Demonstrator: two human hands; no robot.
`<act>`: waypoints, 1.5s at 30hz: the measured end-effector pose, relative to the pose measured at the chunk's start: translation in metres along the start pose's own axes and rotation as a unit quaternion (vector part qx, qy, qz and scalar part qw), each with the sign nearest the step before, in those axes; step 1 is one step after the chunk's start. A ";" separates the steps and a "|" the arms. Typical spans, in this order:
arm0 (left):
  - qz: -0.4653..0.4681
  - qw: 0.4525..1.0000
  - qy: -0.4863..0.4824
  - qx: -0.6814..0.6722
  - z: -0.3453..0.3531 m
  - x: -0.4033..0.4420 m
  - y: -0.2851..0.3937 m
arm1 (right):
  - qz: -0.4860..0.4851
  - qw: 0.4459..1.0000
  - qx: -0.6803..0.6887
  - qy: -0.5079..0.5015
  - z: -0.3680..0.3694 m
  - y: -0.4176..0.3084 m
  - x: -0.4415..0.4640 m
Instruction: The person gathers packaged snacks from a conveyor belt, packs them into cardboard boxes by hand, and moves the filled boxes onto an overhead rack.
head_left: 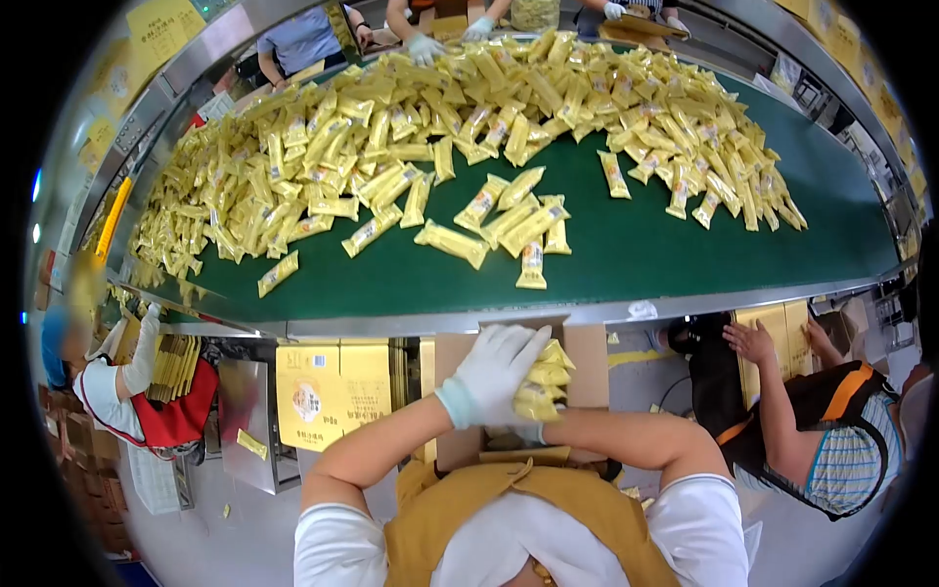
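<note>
Just past the near edge of the green conveyor table [362, 279], a brown cardboard box [455, 357] stands open in front of my body. My left hand [494, 377], in a white glove, is over the box with its fingers wrapped on a stack of yellow packets [546, 382]. Below the stack, my right hand [528, 430] is mostly hidden; only a bit of its glove shows, and its fingers cannot be made out. Several loose yellow packets [531, 225] lie on the green surface beyond the box.
A big heap of yellow packets [391, 117] covers the far side of the table. Yellow cartons [333, 382] stand left of the box. Co-workers are at left [147, 382], at right [822, 421] and across the table. A metal stand [249, 421] is at the lower left.
</note>
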State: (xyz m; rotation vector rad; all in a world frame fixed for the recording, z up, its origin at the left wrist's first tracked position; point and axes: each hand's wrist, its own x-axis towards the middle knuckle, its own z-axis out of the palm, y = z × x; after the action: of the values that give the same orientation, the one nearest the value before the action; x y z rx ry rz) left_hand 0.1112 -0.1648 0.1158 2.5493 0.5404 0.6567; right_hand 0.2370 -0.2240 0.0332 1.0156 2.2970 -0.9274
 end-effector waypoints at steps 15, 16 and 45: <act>-0.184 0.870 -0.344 0.302 0.129 0.003 -0.039 | 0.152 0.982 -0.075 -0.083 0.009 -0.024 -0.001; -0.191 0.874 -0.362 0.261 0.132 0.004 -0.045 | 0.154 0.981 -0.083 -0.088 0.004 -0.024 -0.001; -0.338 0.937 0.017 0.091 -0.029 0.140 -0.234 | 0.406 0.767 0.130 0.480 -0.167 0.209 -0.003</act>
State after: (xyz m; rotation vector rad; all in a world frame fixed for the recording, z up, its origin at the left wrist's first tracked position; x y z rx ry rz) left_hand 0.1495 0.1025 0.0691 2.2760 1.4538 0.4028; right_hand 0.3772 0.0012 0.0641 2.8034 1.9197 -0.3328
